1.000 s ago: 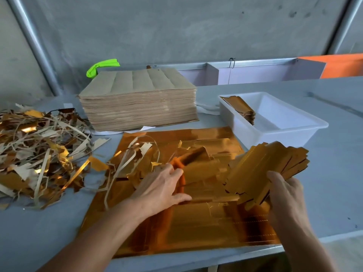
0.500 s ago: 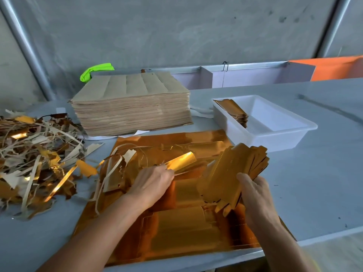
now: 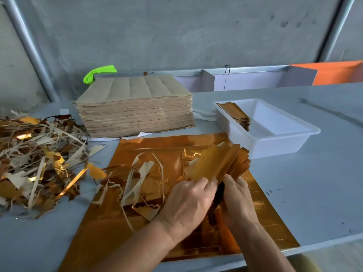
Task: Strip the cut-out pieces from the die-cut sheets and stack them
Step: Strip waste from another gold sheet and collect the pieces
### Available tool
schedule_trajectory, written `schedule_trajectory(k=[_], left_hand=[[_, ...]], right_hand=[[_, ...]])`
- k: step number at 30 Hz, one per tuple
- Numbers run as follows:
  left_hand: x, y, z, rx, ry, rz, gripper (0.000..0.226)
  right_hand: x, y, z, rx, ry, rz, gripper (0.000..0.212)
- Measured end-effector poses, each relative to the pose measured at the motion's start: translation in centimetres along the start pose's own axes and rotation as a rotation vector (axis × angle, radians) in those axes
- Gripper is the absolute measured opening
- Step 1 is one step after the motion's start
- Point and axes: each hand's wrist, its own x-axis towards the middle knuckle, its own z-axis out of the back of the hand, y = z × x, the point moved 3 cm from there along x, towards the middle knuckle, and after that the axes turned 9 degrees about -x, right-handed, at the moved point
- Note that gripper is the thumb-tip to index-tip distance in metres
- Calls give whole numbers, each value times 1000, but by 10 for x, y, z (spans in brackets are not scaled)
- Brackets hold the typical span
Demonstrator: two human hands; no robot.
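Both hands (image 3: 188, 201) (image 3: 238, 197) grip a fanned bundle of gold pieces (image 3: 218, 163) at frame centre — few stacked in the white tray (image 3: 275, 142) upper right, tall sheet stack (image 3: 135, 112) left — early going, I'd judge.

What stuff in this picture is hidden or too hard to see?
All in the head view:
- The lower ends of the gold pieces are hidden behind the left hand and right hand, so each grip is unclear.
- The gold sheet is partly covered by scrap strips and forearms.
- The scrap pile is cut off by the left edge.
- The stack in the white tray is partly hidden by the tray wall.
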Motion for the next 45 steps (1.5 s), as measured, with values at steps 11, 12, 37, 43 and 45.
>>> schedule_trajectory(k=[11, 12, 37, 43, 45], left_hand=[[-22, 10, 1, -140, 28, -35, 40], [-28, 14, 4, -128, -5, -30, 41], [-40, 76, 2, 390, 367, 369, 44], [-36, 70, 18, 272, 219, 356, 19], [-32, 59, 25, 243, 29, 226, 22]], right_hand=[[3, -3, 8, -71, -131, 13, 16], [4, -2, 12, -95, -155, 18, 17], [16, -5, 27, -204, -175, 9, 19], [18, 7, 20, -302, -155, 19, 16], [20, 11, 15, -340, -114, 50, 15]])
